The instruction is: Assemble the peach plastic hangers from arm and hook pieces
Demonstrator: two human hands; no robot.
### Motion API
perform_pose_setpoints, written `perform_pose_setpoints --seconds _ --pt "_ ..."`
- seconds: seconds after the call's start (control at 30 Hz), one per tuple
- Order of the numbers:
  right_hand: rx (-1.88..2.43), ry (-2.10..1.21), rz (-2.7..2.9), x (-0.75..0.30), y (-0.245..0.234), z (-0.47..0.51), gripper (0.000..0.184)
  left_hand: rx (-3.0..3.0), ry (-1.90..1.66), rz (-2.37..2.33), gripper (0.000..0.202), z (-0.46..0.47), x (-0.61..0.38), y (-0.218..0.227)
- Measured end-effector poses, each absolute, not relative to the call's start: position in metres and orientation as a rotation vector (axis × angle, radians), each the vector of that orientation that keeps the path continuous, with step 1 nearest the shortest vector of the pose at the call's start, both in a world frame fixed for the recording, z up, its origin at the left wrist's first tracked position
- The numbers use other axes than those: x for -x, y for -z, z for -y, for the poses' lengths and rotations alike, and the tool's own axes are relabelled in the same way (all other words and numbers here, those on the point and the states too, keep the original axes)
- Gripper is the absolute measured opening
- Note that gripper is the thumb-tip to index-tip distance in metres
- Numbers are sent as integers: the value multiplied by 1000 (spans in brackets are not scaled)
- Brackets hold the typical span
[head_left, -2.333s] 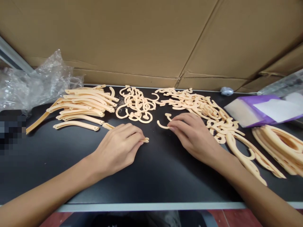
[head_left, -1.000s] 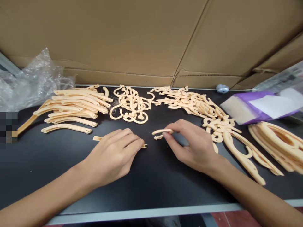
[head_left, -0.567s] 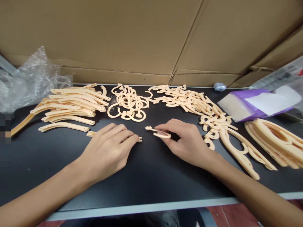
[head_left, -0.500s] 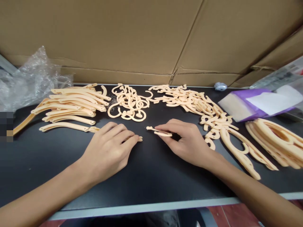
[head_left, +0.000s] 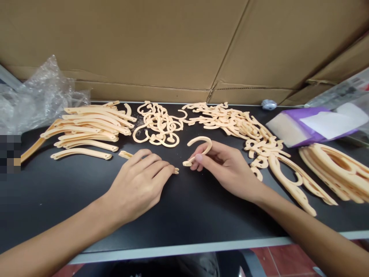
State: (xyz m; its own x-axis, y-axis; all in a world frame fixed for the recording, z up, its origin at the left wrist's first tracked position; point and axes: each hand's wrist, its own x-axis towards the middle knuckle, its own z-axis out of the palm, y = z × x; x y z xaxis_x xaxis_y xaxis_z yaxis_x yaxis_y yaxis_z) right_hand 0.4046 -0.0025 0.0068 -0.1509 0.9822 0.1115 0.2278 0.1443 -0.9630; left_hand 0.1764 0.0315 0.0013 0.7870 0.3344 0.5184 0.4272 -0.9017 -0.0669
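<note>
My left hand [head_left: 144,181] is closed over a cream plastic hanger arm [head_left: 125,154]; its forked tip pokes out past my fingers, and its middle is covered by the hand. Between the thumb and fingers of my right hand [head_left: 223,165] is a cream hanger hook [head_left: 206,143], its curve upward and its flat base toward the hanger arm. A small gap separates the two parts. Behind my hands lies a pile of loose hooks [head_left: 160,129]. Left of it are stacked hanger arms [head_left: 92,123], with one single arm [head_left: 82,153] lying in front.
A heap of small curved pieces [head_left: 230,121] stretches along the back right. Assembled-looking hangers [head_left: 340,169] are stacked at far right, beside a purple packet [head_left: 319,125]. Clear plastic wrap [head_left: 46,100] lies at far left. Cardboard [head_left: 144,46] stands behind the black table [head_left: 173,223].
My right hand has turned the hook, so its curve now stands up in view. My left hand has shifted slightly right with the hanger arm, away from the single arm lying on the left.
</note>
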Motion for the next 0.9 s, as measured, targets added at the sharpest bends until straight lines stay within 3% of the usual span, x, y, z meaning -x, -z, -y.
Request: perform_pose_setpoints --seconds 0.9 --pt "1248 -1237 1557 -393 -3 2 11 2976 783 686 19 -30 -178 3"
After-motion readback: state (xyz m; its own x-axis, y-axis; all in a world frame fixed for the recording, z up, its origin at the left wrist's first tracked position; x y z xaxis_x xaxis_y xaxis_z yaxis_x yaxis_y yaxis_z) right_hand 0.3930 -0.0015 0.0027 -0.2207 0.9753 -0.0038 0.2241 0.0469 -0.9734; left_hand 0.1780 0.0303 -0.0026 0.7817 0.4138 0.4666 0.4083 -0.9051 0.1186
